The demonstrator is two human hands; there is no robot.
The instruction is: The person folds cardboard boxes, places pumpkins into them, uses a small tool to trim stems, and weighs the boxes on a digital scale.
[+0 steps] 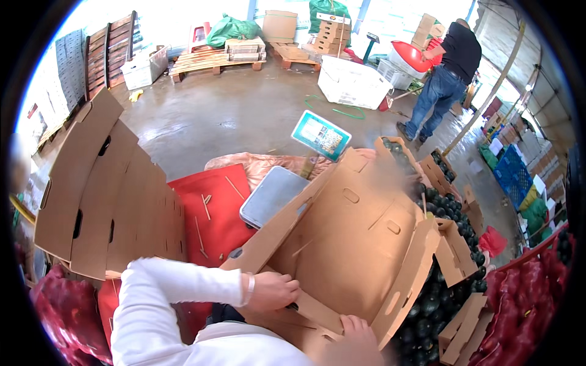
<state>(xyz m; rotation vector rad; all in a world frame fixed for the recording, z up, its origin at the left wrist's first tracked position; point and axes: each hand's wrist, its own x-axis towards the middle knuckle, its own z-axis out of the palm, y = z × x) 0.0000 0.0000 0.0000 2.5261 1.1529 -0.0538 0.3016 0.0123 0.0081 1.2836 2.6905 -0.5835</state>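
Observation:
A large brown cardboard box (342, 244), partly folded up with its inside showing, lies tilted in front of me. My left hand (273, 291), in a white sleeve with a band at the wrist, is closed over the folded strip along the box's near side. Farther right on that same strip, my right hand (354, 343) grips the edge with its fingertips; the rest of it is blurred. A scale with a grey platform (273, 196) and a lit display (321, 135) stands just beyond the box, partly covered by it.
Tall stacked flat cartons (110, 195) stand at left beside a red cloth (213, 207) with loose sticks. Dark green round produce (427, 305) and small open cartons (455, 253) lie at right. Red mesh sacks (519, 305) flank this. A person (445, 73) stands beyond near a white crate (351, 82).

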